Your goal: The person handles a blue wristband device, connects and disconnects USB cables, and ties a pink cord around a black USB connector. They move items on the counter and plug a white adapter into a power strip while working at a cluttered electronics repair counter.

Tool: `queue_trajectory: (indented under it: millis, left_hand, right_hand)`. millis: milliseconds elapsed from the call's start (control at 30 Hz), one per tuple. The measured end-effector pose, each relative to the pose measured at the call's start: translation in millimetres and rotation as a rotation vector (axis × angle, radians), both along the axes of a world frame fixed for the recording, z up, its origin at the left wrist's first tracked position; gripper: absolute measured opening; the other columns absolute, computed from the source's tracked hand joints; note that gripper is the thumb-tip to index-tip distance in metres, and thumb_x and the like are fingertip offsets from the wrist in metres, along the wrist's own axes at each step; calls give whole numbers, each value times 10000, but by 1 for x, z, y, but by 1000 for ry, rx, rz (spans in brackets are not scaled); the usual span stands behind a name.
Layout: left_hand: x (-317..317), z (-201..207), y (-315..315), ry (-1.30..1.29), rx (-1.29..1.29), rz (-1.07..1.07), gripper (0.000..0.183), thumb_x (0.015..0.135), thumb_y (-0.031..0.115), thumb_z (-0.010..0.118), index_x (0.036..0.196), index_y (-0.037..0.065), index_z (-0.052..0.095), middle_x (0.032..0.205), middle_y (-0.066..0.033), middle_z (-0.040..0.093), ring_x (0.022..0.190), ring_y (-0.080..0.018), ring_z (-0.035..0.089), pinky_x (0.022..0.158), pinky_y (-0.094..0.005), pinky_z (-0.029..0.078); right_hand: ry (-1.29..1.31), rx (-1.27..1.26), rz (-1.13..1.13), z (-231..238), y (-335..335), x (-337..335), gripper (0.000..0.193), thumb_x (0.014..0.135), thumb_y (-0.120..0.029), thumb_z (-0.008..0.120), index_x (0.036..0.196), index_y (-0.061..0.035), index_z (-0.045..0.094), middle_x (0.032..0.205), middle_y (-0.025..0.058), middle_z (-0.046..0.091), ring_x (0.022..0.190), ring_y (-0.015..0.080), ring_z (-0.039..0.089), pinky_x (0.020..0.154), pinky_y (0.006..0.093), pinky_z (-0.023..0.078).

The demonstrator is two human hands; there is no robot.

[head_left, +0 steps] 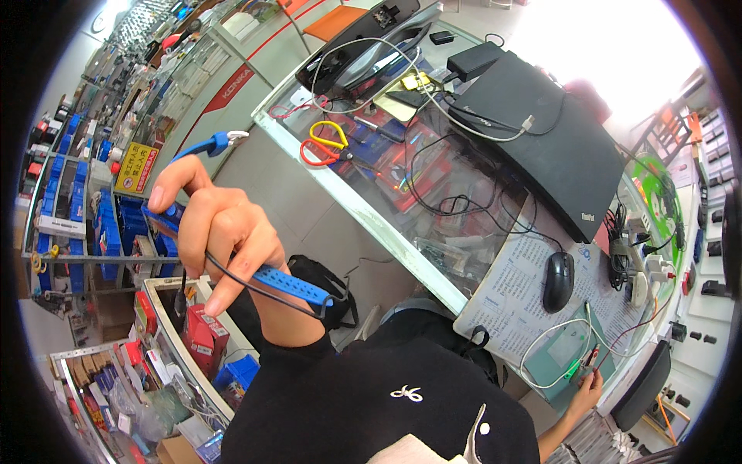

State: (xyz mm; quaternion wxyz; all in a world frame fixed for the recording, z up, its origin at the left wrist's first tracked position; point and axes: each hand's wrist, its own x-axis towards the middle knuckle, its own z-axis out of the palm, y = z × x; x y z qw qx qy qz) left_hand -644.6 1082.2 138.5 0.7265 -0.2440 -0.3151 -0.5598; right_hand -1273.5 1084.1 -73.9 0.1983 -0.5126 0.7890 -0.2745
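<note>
My left hand (232,232) is raised at the left, its fingers curled round a blue perforated strip (292,286). A thin black cord (255,288) loops across the fingers to the strip's end. Above the knuckles a blue curved piece with a silvery tip (216,144) sticks out; whether it joins the strip, I cannot tell. At the lower right, my right hand (589,393) pinches a small dark piece with red and green parts (585,371). It is over a grey-green flat case (558,352), with a white cable (533,349) looping round it.
A closed black laptop (553,147) and a black mouse (558,282) lie on the glass counter (386,209). Red-and-yellow-handled scissors (328,145) are near its edge. Power strips and cords (618,251) crowd the right side. Shelves of blue bins (104,224) stand at the left.
</note>
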Motion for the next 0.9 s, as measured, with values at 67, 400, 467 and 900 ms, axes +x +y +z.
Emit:
queue_trajectory:
  millis: [67, 400, 467, 900]
  left_hand:
    - [4, -1, -1, -4, 12, 10, 144, 927, 102, 423, 1048, 22, 425, 615, -124, 485, 495, -146, 355, 485, -355, 577]
    - [14, -11, -32, 30, 5, -140, 107, 946, 132, 370, 989, 38, 396, 590, -117, 471, 481, -139, 364, 494, -400, 582]
    - [13, -12, -38, 22, 8, -161, 111, 947, 136, 378, 996, 39, 398, 594, -119, 476, 482, -141, 365, 500, -403, 584]
    - [17, -32, -29, 128, 74, -196, 96, 916, 124, 416, 976, 52, 395, 594, -131, 493, 459, -175, 439, 445, -421, 561]
  right_hand:
    - [19, -33, -20, 10, 3, 12, 311, 913, -180, 514, 1162, -2, 567, 789, 66, 618, 679, 118, 554, 623, 255, 450]
    - [359, -331, -72, 72, 0, 101, 295, 901, -150, 529, 1167, -27, 569, 1015, 110, 613, 880, 197, 569, 808, 308, 449]
    - [279, -451, -110, 95, -16, 144, 278, 882, -91, 546, 1152, -31, 577, 998, 109, 616, 870, 198, 573, 814, 297, 447]
    - [664, -652, 875, 56, -245, 446, 63, 724, -188, 587, 766, -143, 600, 833, 46, 535, 818, 200, 578, 577, 325, 456]
